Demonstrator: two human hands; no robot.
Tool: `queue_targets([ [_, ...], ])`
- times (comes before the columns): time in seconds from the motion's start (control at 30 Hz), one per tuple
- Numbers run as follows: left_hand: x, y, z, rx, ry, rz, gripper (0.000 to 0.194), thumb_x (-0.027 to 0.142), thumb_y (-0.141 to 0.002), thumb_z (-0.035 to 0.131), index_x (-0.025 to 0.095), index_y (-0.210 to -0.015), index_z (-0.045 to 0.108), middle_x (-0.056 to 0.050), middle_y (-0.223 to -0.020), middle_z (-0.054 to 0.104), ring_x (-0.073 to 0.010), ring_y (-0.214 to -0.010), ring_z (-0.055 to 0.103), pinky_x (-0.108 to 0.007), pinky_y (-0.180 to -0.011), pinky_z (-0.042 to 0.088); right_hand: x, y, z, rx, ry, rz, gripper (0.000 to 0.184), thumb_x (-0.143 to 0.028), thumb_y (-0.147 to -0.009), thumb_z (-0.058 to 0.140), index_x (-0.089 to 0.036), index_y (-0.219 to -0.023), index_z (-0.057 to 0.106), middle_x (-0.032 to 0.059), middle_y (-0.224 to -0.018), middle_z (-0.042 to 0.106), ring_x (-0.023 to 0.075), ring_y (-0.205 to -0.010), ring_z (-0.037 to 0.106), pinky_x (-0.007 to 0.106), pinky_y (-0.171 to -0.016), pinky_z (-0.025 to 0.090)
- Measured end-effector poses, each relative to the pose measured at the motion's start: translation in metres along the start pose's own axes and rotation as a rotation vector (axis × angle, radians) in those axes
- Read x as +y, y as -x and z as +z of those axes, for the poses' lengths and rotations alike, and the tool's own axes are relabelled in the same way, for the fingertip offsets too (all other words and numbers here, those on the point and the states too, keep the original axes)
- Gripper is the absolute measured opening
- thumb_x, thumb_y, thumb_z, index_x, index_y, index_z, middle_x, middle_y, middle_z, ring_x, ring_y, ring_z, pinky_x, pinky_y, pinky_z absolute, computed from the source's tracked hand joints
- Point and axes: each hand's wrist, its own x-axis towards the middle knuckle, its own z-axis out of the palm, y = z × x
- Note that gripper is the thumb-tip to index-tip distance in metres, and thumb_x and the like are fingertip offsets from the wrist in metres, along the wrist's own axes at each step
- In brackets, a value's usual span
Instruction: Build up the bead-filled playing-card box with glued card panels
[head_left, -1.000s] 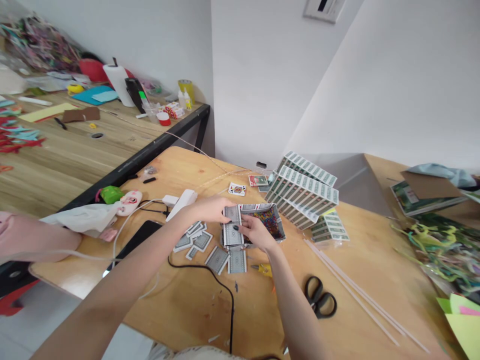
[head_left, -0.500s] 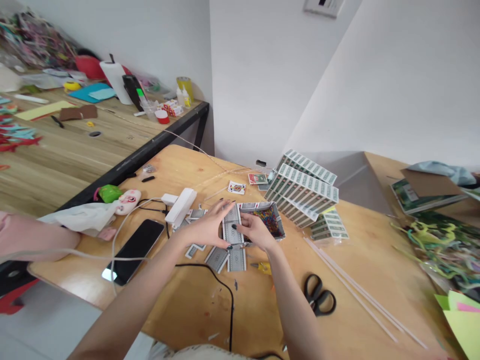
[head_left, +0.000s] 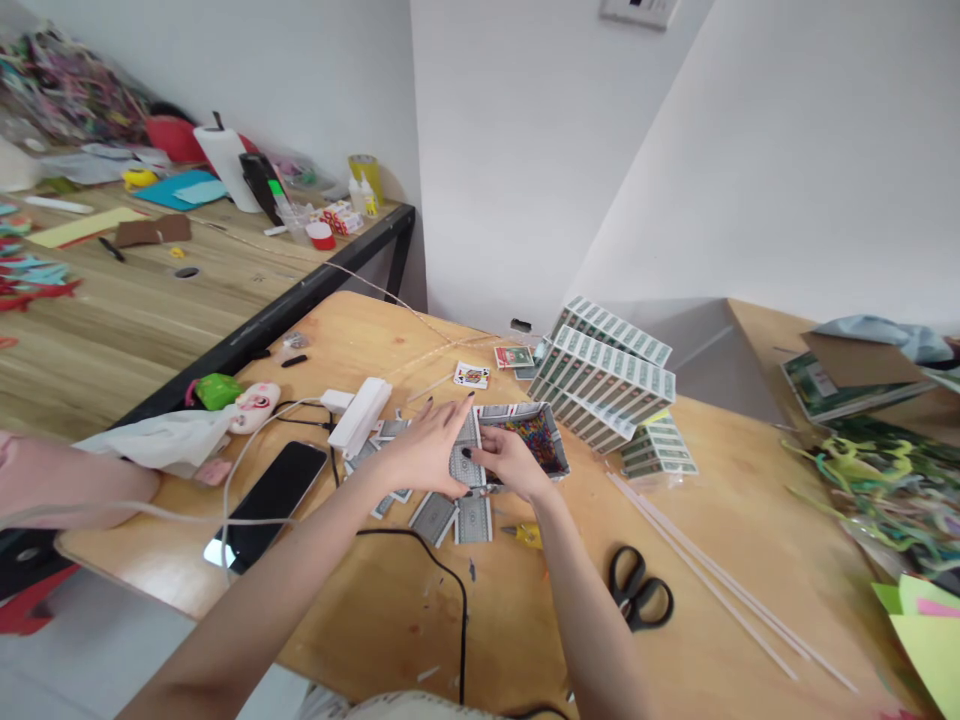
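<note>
A small open box point(head_left: 556, 437) covered in grey patterned playing cards holds a multicoloured filling. A panel of grey-backed playing cards point(head_left: 466, 465) stands against its left end. My left hand point(head_left: 427, 450) lies along the panel's left side, thumb and fingers stretched apart near its two ends. My right hand point(head_left: 514, 462) reaches over the box and pinches the panel's right edge, thumb on its face and fingers inside the box. Just in front lie loose grey cards point(head_left: 435, 518). A yellow glue gun point(head_left: 527, 535) is partly hidden by my right wrist.
Green-and-white card structures point(head_left: 611, 375) stand behind the box to the right. Black scissors point(head_left: 640, 590) and thin white sticks point(head_left: 712, 575) lie at right. On the left are a phone point(head_left: 266, 505), a white power strip point(head_left: 360, 418) and cables. A black cord point(head_left: 450, 580) crosses the front.
My left hand has come down from the panel's top edge to its left side, with the fingers spreading apart. My right hand keeps its hold. The view shifts slightly.
</note>
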Motion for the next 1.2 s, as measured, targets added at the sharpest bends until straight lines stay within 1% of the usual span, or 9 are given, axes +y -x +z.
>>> queue_targets([
  [0.1, -0.001, 0.001, 0.001, 0.017, 0.018, -0.003, 0.120, 0.046, -0.053, 0.072, 0.013, -0.143, 0.001, -0.019, -0.142, 0.033, -0.0333, -0.132, 0.030, -0.046, -0.109, 0.020, -0.001, 0.001, 0.000, -0.004, -0.015, -0.007, 0.040, -0.031, -0.069, 0.069, -0.017, -0.106, 0.062, 0.0031, -0.084, 0.070, 0.0154, -0.068, 0.062, 0.027, -0.066, 0.047],
  [0.23, -0.003, 0.001, 0.003, 0.028, 0.026, -0.004, 0.120, 0.049, -0.052, 0.073, 0.015, -0.143, 0.002, -0.019, -0.144, 0.029, -0.0320, -0.133, 0.029, -0.044, -0.109, 0.022, -0.003, 0.001, 0.000, 0.000, -0.031, 0.000, 0.044, -0.032, -0.068, 0.070, -0.017, -0.108, 0.060, 0.0026, -0.083, 0.070, 0.0140, -0.064, 0.061, 0.025, -0.062, 0.046],
  [0.4, -0.004, 0.001, 0.004, 0.025, 0.020, -0.003, 0.119, 0.049, -0.053, 0.073, 0.015, -0.143, 0.002, -0.018, -0.146, 0.028, -0.0309, -0.134, 0.027, -0.043, -0.109, 0.021, -0.004, 0.002, 0.001, 0.037, -0.039, 0.035, 0.046, -0.034, -0.065, 0.072, -0.018, -0.106, 0.059, 0.0018, -0.077, 0.069, 0.0136, -0.060, 0.060, 0.024, -0.058, 0.046],
  [0.5, -0.004, 0.001, 0.003, 0.016, 0.020, -0.010, 0.119, 0.049, -0.053, 0.073, 0.016, -0.143, 0.001, -0.018, -0.146, 0.027, -0.0314, -0.135, 0.026, -0.044, -0.109, 0.021, -0.001, -0.002, 0.000, 0.092, -0.042, 0.055, 0.042, -0.035, -0.064, 0.072, -0.018, -0.099, 0.059, 0.0003, -0.073, 0.068, 0.0139, -0.059, 0.060, 0.025, -0.058, 0.047],
  [0.63, -0.003, 0.001, 0.003, 0.001, 0.025, -0.023, 0.117, 0.048, -0.055, 0.071, 0.018, -0.143, 0.000, -0.018, -0.147, 0.026, -0.0324, -0.135, 0.026, -0.045, -0.108, 0.022, 0.006, -0.008, -0.002, 0.165, -0.029, 0.088, 0.028, -0.040, -0.066, 0.069, -0.017, -0.080, 0.062, -0.0012, -0.064, 0.064, 0.0122, -0.051, 0.055, 0.024, -0.050, 0.044],
  [0.73, -0.003, 0.001, 0.002, -0.001, 0.036, -0.023, 0.117, 0.047, -0.055, 0.071, 0.018, -0.143, 0.000, -0.018, -0.148, 0.024, -0.0322, -0.136, 0.025, -0.044, -0.108, 0.024, 0.010, -0.012, -0.003, 0.188, -0.017, 0.101, 0.025, -0.040, -0.064, 0.070, -0.017, -0.072, 0.062, -0.0026, -0.058, 0.062, 0.0119, -0.048, 0.053, 0.024, -0.049, 0.043],
  [1.07, -0.001, 0.002, 0.001, 0.006, 0.029, -0.019, 0.115, 0.046, -0.056, 0.071, 0.016, -0.143, 0.002, -0.018, -0.147, 0.025, -0.0319, -0.136, 0.024, -0.042, -0.107, 0.024, 0.007, -0.011, 0.001, 0.228, -0.001, 0.099, 0.027, -0.041, -0.062, 0.071, -0.018, -0.067, 0.059, -0.0025, -0.055, 0.061, 0.0108, -0.045, 0.050, 0.022, -0.044, 0.038],
  [1.2, -0.002, 0.001, 0.000, 0.002, 0.035, -0.014, 0.115, 0.047, -0.056, 0.070, 0.018, -0.143, 0.001, -0.017, -0.147, 0.026, -0.0326, -0.135, 0.025, -0.044, -0.107, 0.024, 0.008, -0.011, 0.002, 0.241, 0.007, 0.087, 0.028, -0.042, -0.060, 0.072, -0.018, -0.069, 0.060, -0.0017, -0.057, 0.063, 0.0120, -0.047, 0.052, 0.023, -0.046, 0.040],
])
